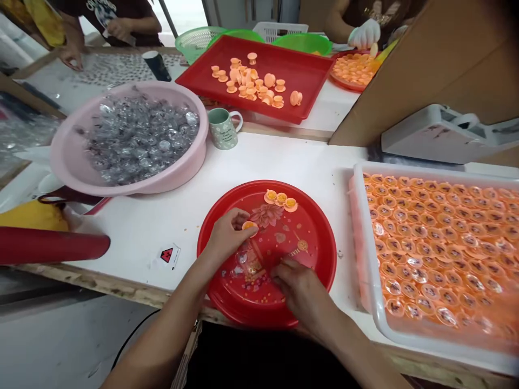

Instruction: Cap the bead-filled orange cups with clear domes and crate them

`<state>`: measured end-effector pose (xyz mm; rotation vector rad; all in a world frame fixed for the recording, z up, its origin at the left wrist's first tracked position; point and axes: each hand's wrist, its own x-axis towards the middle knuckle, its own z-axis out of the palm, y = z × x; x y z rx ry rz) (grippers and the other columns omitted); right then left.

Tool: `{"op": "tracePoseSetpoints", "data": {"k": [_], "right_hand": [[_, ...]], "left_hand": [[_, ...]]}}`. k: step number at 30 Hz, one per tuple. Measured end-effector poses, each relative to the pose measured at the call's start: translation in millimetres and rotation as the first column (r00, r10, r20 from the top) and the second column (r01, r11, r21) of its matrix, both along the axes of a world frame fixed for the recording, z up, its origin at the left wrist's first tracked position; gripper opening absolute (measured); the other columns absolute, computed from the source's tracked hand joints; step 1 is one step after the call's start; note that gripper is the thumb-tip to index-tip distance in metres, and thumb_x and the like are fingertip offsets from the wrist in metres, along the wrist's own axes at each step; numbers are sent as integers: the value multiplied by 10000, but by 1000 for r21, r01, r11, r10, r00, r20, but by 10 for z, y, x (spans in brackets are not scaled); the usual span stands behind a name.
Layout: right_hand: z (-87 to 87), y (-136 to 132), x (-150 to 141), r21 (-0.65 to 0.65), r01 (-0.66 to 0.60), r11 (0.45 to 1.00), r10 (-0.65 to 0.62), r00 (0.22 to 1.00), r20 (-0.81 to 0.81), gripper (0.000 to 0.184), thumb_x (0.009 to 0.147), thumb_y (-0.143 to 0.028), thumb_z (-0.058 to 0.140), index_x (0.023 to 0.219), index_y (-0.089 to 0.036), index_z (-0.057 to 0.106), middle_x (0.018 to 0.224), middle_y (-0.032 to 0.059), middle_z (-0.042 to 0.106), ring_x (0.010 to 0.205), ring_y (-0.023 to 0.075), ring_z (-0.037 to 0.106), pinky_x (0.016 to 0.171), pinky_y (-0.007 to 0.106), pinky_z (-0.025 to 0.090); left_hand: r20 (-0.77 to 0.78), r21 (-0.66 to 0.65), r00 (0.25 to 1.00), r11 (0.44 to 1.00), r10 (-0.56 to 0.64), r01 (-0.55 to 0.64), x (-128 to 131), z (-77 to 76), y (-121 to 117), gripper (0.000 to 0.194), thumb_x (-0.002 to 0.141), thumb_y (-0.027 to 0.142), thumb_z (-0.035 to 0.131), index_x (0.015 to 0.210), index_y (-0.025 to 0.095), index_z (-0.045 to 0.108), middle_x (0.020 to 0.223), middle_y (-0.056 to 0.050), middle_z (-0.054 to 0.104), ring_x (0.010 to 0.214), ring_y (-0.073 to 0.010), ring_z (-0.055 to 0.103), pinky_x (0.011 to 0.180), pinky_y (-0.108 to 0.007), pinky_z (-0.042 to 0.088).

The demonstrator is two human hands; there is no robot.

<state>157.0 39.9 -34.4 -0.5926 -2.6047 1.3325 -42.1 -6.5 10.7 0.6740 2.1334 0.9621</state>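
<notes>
My left hand pinches a small orange toy teacup above the left half of a round red tray. My right hand is low over the tray's right side, fingers curled inward; whatever they may grip is hidden. Between the two hands lie small clear plastic pieces and tiny coloured bits. Three orange toy teacups on saucers form a row near the tray's far rim.
A pink basin of clear plastic pieces stands left, beside a green mug. On the right is a white bin filled with rows of orange cups. Behind, a red rectangular tray holds loose cups. A co-worker's gloved hand is beyond.
</notes>
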Motion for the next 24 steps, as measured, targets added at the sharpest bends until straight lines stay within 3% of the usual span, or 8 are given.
{"op": "tracePoseSetpoints", "data": {"k": [3, 6, 8, 11, 15, 19, 21, 24], "right_hand": [[-36, -164, -286, 81, -142, 987, 146, 988, -45, 279, 841, 4, 458, 866, -193, 653, 863, 47, 616, 766, 170, 575, 669, 269, 458], [-109, -271, -451, 124, -201, 972, 210, 975, -69, 247, 865, -38, 492, 844, -217, 660, 882, 31, 629, 818, 171, 576, 712, 270, 476], [-148, -291, -480, 140, -219, 966, 230, 971, -71, 252, 882, -49, 494, 807, -219, 663, 850, 24, 637, 824, 170, 584, 727, 272, 493], [-167, -259, -414, 174, -241, 955, 253, 966, -50, 270, 880, -13, 474, 833, -190, 672, 839, 47, 648, 817, 187, 593, 749, 305, 517], [-181, -181, -202, 271, -187, 944, 172, 982, 80, 330, 844, 32, 446, 991, -164, 666, 944, 106, 646, 885, 231, 606, 807, 370, 535], [-216, -104, -59, 312, -92, 945, 41, 985, 167, 291, 795, 36, 447, 852, -168, 647, 903, 105, 630, 818, 223, 615, 768, 361, 544], [-172, -54, -78, 253, -22, 967, -16, 989, 148, 235, 775, 9, 476, 759, -177, 618, 812, 74, 615, 710, 195, 598, 661, 316, 534], [14, 19, -228, 79, 137, 988, -141, 989, 53, 164, 751, -45, 548, 737, -192, 618, 726, 28, 612, 624, 158, 579, 576, 262, 496]], "left_hand": [[145, 54, 986, 994, 82, -90, -16, 38, -112, 261, 708, 252, 694, 959, 183, 682, 998, -60, 704, 858, -211, 649, 674, -285, 531], [232, 69, 966, 988, 116, -136, -42, 17, -216, 166, 728, 260, 685, 858, 161, 659, 826, -46, 704, 717, -187, 659, 619, -281, 543], [307, 77, 943, 985, 126, -156, -65, -22, -290, 199, 745, 290, 689, 878, 152, 636, 697, -21, 674, 615, -168, 643, 557, -269, 533], [430, 105, 896, 979, 112, -173, -81, -112, -387, 277, 800, 347, 658, 993, 149, 637, 759, -42, 690, 639, -170, 659, 552, -270, 547], [692, 192, 719, 945, 61, -265, -42, -275, -458, 428, 918, 475, 483, 1058, 110, 657, 993, -141, 699, 842, -222, 691, 750, -366, 597], [819, 209, 571, 902, 49, -377, 44, -398, -496, 450, 922, 490, 494, 1069, 102, 669, 1302, -172, 576, 1039, -263, 650, 900, -413, 567], [834, 209, 551, 901, 40, -381, 96, -416, -510, 446, 914, 503, 506, 1065, 118, 674, 1389, -155, 511, 1087, -270, 631, 917, -412, 560], [841, 220, 541, 906, 11, -361, 184, -397, -516, 465, 920, 525, 478, 1049, 126, 680, 1360, -145, 543, 1117, -266, 616, 923, -393, 553]]}}
